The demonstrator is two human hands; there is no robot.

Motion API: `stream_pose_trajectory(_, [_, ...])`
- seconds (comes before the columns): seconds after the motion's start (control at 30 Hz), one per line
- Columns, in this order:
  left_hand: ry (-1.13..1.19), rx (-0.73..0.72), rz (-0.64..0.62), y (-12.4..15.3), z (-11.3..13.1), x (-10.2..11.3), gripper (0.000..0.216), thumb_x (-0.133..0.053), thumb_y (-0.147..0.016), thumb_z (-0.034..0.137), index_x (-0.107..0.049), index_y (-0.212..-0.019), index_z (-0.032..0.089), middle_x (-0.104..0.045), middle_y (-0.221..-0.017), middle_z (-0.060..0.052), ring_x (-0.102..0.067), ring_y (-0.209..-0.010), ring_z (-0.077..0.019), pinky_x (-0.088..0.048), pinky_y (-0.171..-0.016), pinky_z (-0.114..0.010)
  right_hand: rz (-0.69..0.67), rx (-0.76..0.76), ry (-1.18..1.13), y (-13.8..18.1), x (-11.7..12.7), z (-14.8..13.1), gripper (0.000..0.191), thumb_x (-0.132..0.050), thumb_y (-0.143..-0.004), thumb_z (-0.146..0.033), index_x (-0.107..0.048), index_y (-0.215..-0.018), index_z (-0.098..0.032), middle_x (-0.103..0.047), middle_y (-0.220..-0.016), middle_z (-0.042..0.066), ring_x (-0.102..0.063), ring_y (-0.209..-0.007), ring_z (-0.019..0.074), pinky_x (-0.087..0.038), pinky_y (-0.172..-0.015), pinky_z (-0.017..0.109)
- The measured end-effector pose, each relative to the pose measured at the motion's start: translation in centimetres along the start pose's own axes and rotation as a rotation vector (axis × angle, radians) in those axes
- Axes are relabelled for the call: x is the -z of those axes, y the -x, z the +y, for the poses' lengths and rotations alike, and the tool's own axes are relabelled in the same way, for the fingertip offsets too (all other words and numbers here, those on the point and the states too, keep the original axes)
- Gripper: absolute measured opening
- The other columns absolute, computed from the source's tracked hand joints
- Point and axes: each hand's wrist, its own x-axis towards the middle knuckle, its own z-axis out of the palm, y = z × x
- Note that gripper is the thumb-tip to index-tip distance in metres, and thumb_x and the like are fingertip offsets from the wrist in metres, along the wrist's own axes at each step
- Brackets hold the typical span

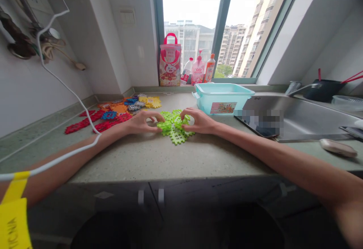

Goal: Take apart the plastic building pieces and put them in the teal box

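Observation:
A pile of lime-green interlocking plastic building pieces (178, 138) lies on the counter in front of me. At its left side, my left hand (138, 122) curls thumb and fingers onto the edge of a green piece. My right hand (200, 121) bends round the pile's right side, with thumb and fingertips closed on another green piece. Several pieces overlap, and the fingers cover part of them. Left of the pile, beyond my left forearm, lie similar red pieces (81, 125), orange pieces (117, 108), blue pieces (109, 115) and yellow pieces (153, 102).
A turquoise plastic tub (202, 103) stands behind my right hand. A dark tablet-like slab (255, 126) rests by the steel sink (300, 116). A white cable (72, 84) hangs across my left forearm. Bottles (198, 69) and a pink bag (170, 65) line the windowsill.

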Motion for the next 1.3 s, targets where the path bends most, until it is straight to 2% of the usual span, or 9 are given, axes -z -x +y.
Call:
stream_pose_trajectory(0.13, [0.013,-0.028,0.024,0.0,0.4,-0.2,0.042,-0.078,-0.084,0.051,-0.075,-0.111,0.020,-0.079,-0.115,-0.008,-0.072,-0.108,-0.0228,-0.058,-0.092,-0.035,0.018,0.035,0.033,0.2,0.7,0.5,0.020,-0.072,-0.087,-0.030,-0.067,-0.105,-0.022,-0.072,-0.109,0.007,-0.065,-0.103,0.0245,-0.049,-0.097,0.039])
stream_pose_trajectory(0.33, [-0.081,-0.059,-0.029,-0.1,1.0,-0.5,0.049,-0.081,-0.082,0.054,-0.075,-0.118,0.020,-0.078,-0.119,-0.008,-0.071,-0.108,-0.0239,-0.057,-0.091,-0.033,-0.122,0.034,0.008,0.0,0.4,0.8,0.016,-0.072,-0.090,-0.033,-0.069,-0.101,-0.022,-0.073,-0.101,0.006,-0.066,-0.095,0.0225,-0.050,-0.089,0.036])
stream_pose_trajectory(0.43, [-0.108,-0.061,-0.021,-0.3,1.1,-0.7,0.043,-0.077,-0.086,0.050,-0.075,-0.117,0.020,-0.078,-0.118,-0.007,-0.071,-0.105,-0.0230,-0.057,-0.088,-0.032,-0.112,-0.016,0.025,-0.1,0.2,0.7,0.023,-0.076,-0.090,-0.042,-0.069,-0.098,-0.022,-0.073,-0.100,0.006,-0.066,-0.093,0.0218,-0.049,-0.087,0.034])
stream_pose_trajectory(0.57, [-0.137,-0.044,-0.003,-0.3,0.4,-0.5,0.041,-0.074,-0.086,0.046,-0.074,-0.118,0.020,-0.077,-0.119,-0.008,-0.070,-0.105,-0.0232,-0.056,-0.087,-0.032,-0.077,-0.058,0.093,-0.1,0.1,1.0,0.020,-0.079,-0.086,-0.036,-0.069,-0.096,-0.021,-0.074,-0.097,0.006,-0.065,-0.092,0.0221,-0.048,-0.085,0.034])
stream_pose_trajectory(0.83, [-0.170,-0.005,0.004,0.0,-1.1,0.5,0.042,-0.071,-0.086,0.049,-0.072,-0.117,0.021,-0.077,-0.121,-0.008,-0.070,-0.110,-0.0246,-0.057,-0.092,-0.035,-0.045,-0.077,0.165,0.2,0.6,2.2,0.020,-0.080,-0.084,-0.034,-0.072,-0.097,-0.022,-0.075,-0.099,0.006,-0.066,-0.093,0.0220,-0.049,-0.086,0.036])
stream_pose_trajectory(1.13, [-0.177,-0.071,0.017,0.1,-1.1,0.1,0.043,-0.070,-0.089,0.044,-0.071,-0.125,0.020,-0.075,-0.127,-0.010,-0.069,-0.116,-0.0244,-0.057,-0.095,-0.034,-0.063,-0.111,0.168,0.3,0.7,1.0,0.021,-0.079,-0.085,-0.033,-0.070,-0.100,-0.022,-0.071,-0.103,0.007,-0.064,-0.084,0.0199,-0.047,-0.080,0.033])
stream_pose_trajectory(1.2, [-0.165,-0.086,0.005,0.0,-1.0,-0.1,0.044,-0.070,-0.090,0.043,-0.070,-0.129,0.020,-0.074,-0.130,-0.010,-0.068,-0.118,-0.0248,-0.056,-0.098,-0.035,-0.077,-0.127,0.159,0.3,0.5,0.8,0.020,-0.078,-0.087,-0.037,-0.069,-0.098,-0.022,-0.071,-0.100,0.006,-0.063,-0.083,0.0200,-0.046,-0.080,0.033])
stream_pose_trajectory(1.3, [-0.170,-0.102,-0.023,-0.1,-0.7,-0.3,0.047,-0.072,-0.090,0.044,-0.070,-0.132,0.022,-0.074,-0.131,-0.010,-0.068,-0.120,-0.0261,-0.053,-0.106,-0.038,-0.081,-0.181,0.170,0.1,0.3,0.7,0.029,-0.077,-0.089,-0.048,-0.068,-0.096,-0.022,-0.069,-0.096,0.006,-0.062,-0.080,0.0203,-0.044,-0.078,0.033])
